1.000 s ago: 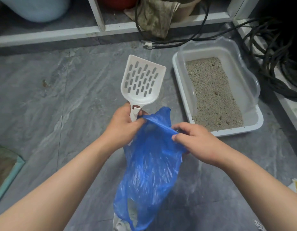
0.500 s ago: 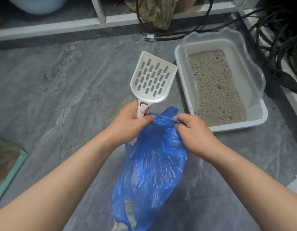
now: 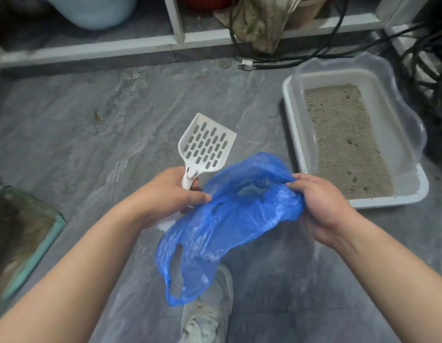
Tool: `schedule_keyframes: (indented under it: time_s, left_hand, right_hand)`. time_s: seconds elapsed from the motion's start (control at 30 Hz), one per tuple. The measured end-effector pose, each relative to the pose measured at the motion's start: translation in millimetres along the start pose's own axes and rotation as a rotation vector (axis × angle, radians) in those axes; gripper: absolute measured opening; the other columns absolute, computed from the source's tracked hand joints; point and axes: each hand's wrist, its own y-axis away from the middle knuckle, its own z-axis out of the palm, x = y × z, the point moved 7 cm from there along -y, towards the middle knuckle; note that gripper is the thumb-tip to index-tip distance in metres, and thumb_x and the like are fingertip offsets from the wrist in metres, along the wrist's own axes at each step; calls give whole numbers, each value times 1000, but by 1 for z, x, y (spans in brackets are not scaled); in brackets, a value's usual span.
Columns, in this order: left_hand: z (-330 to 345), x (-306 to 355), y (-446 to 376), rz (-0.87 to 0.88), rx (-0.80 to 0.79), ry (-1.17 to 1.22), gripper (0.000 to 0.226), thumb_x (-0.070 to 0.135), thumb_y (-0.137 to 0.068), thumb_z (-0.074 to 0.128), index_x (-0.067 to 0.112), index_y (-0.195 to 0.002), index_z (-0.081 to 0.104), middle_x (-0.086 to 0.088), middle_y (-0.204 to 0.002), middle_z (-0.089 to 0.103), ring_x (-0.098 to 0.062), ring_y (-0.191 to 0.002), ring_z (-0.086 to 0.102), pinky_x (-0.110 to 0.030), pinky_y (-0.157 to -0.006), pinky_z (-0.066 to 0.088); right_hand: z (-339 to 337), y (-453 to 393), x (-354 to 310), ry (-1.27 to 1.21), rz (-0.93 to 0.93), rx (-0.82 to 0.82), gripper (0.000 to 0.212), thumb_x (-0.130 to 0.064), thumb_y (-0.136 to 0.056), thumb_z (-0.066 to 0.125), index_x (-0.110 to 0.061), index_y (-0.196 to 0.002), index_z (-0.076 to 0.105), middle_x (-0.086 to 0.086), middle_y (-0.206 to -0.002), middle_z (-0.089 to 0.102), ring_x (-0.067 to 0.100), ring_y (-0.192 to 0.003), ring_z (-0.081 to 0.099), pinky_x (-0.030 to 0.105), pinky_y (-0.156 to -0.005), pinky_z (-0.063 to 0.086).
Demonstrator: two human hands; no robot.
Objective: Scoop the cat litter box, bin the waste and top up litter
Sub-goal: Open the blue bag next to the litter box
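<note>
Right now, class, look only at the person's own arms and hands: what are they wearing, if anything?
Both forearms are bare, with no sleeves in view. The left hand and right hand have no gloves, and no rings, watch or wristbands show on the visible sides. The only clothing in view is a worn whitish laced shoe below.

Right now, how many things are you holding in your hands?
2. The white scoop is gripped by its handle in the left hand; the blue plastic bag is held open between both hands, its far edge pinched by the right hand.
</note>
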Motion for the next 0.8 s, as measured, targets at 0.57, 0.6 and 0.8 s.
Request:
schedule_keyframes:
  time_s: [0.57,0.6,0.8]
  left_hand:
    - [17,11,3,32,-17,652,34,-1,-94,60,22,-72,47,-2,-65,54,-16,-57,57,-26,-53,51]
    - [20,11,2,28,-45,684,33,0,-93,61,22,-72,48,-3,-66,55,-17,-59,57,-27,-55,52]
    - [26,10,-2,20,-62,670,32,4,-90,66,23,-72,48,-3,-69,51,-16,-59,54,-25,-54,50]
  right_hand:
    - [79,58,7,863,-416,-373,68,-56,-73,75,-37,-132,48,-26,-126,58,-12,-119,50,23,-104,43]
    - [80,57,13,811,-387,-394,73,-56,-71,76,-39,-135,45,-27,-127,58,-12,-120,51,27,-105,44]
    - [73,47,16,649,-407,-285,22,-31,-80,72,-30,-100,63,-12,-90,72,4,-84,67,37,-82,55]
